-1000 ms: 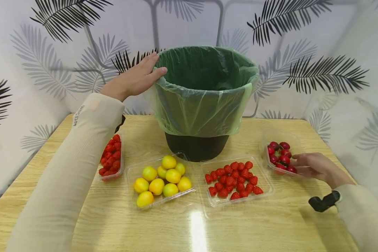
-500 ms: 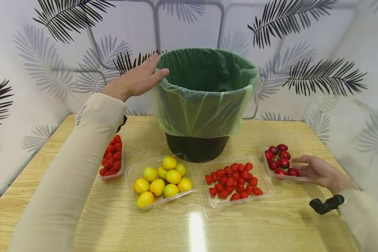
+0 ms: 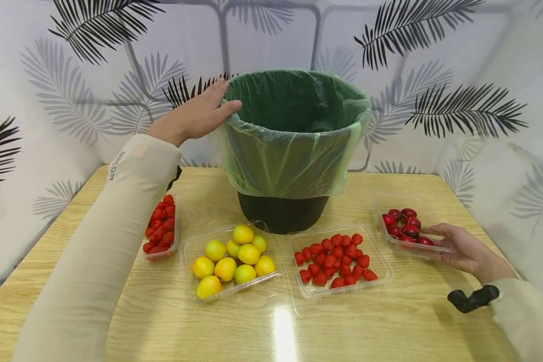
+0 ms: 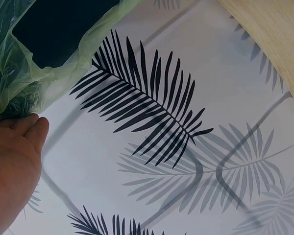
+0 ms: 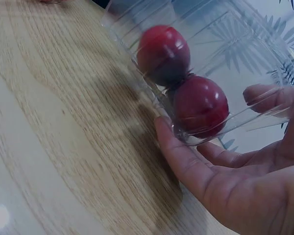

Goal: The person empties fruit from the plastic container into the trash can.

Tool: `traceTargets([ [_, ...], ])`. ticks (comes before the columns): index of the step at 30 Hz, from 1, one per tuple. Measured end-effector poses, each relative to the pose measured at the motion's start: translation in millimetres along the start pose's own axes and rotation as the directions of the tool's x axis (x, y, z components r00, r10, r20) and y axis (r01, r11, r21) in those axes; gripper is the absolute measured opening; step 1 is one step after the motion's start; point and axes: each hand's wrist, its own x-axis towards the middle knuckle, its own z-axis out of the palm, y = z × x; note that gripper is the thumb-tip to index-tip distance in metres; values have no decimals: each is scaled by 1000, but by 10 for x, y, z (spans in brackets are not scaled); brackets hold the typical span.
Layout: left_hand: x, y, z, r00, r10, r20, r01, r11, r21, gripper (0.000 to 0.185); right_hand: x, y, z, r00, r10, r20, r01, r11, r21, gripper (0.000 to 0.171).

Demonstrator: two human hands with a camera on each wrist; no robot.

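At the right side of the table [image 3: 326, 332], clear tub [image 5: 218, 58] of dark red fruit [image 3: 411, 231] is gripped at its near right corner by the right hand [image 3: 463, 251]. Versus half a second ago, tub's near edge sits a bit higher, fruit slightly shifted; left hand [image 3: 196, 113] unchanged, fingers extended against left rim of lined bin [image 3: 280, 211]. Hands well apart. Left cuff lettering [image 3: 116, 165] partly legible, ends "Slim". Tub lies right of left hand, just left of right hand.
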Motion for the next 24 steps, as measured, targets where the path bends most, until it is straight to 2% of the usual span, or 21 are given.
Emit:
traceTargets([
  [3, -2, -3, -3, 1000, -2, -2, 2, 1000, 4, 73, 3, 7, 3, 999, -41, -26, 40, 999, -22, 34],
  [7, -6, -4, 0, 1000, -6, -2, 6, 1000, 5, 73, 10, -13, 15, 994, -81, -77, 78, 996, -44, 18],
  [10, -12, -3, 6, 1000, -6, -10, 6, 1000, 8, 73, 5, -65, 26, 989, -103, -107, 99, 994, -45, 18],
  [12, -14, -4, 9, 1000, -4, -17, 5, 1000, 12, 73, 6, -114, 46, 987, -111, -118, 107, 994, -39, 23],
  [19, -14, -13, 0, 1000, -11, -14, 11, 1000, 15, 73, -9, -278, 188, 977, -146, -158, 140, 989, -47, 11],
  [24, -8, -5, -1, 1000, -8, -4, 8, 1000, 3, 74, -14, -347, 244, 976, -137, -171, 135, 991, -27, 18],
])
